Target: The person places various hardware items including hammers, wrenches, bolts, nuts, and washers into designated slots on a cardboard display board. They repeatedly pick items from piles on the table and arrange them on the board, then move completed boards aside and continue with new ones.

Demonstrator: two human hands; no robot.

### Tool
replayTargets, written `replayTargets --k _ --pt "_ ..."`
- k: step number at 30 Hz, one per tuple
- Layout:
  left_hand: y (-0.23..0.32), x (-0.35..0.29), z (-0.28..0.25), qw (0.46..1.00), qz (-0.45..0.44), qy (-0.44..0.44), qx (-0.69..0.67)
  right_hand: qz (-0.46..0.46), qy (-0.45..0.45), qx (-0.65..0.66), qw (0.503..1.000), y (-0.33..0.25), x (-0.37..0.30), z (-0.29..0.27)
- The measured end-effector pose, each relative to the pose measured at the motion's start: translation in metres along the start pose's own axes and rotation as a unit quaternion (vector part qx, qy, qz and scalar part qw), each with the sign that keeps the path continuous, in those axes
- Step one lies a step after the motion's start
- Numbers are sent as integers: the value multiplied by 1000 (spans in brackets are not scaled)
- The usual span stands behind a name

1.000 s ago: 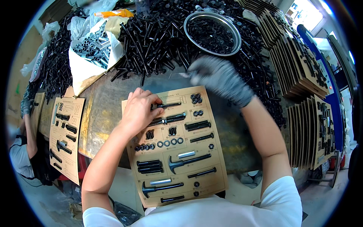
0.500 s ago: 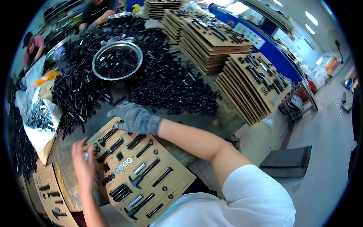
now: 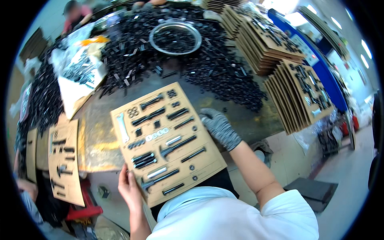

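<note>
A tan cardboard sheet lies tilted in front of me, its lower part over my lap and its far corner over the table. Rows of black bolts, hammer-shaped black parts, nuts, pale washers and silver sleeves sit on it. A silver wrench is at its left side. My bare left hand holds the sheet by its lower left edge, thumb at the rim and the other fingers partly hidden. In a grey knitted glove, my right hand grips the right edge with bent fingers.
Loose black parts heap over the table around a metal basin. An open bag of parts stands left. Stacked loaded cardboards rise at right. Another loaded cardboard is at lower left, near a person's arm.
My right hand has moved from the sheet's far edge to its right edge. My left hand has come down to the lower left edge. The wrench now shows, and the view has shifted.
</note>
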State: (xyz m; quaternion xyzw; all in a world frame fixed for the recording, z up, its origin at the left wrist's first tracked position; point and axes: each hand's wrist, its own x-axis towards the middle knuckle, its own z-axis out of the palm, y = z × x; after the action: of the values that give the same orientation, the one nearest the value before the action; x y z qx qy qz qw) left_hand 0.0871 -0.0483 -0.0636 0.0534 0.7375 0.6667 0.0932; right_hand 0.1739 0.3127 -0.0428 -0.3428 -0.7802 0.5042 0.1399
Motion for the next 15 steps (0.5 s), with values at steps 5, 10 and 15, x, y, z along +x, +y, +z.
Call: replayTargets --k 5,10,15 --pt "2 0 1 1000 13 28 -6 24 -70 38 997 -1 18 5" --pt "31 4 -6 999 27 16 44 14 -74 124 989 -9 4 3" --pt "68 18 -12 999 25 -30 21 26 -59 213 975 -27 -21 -19"
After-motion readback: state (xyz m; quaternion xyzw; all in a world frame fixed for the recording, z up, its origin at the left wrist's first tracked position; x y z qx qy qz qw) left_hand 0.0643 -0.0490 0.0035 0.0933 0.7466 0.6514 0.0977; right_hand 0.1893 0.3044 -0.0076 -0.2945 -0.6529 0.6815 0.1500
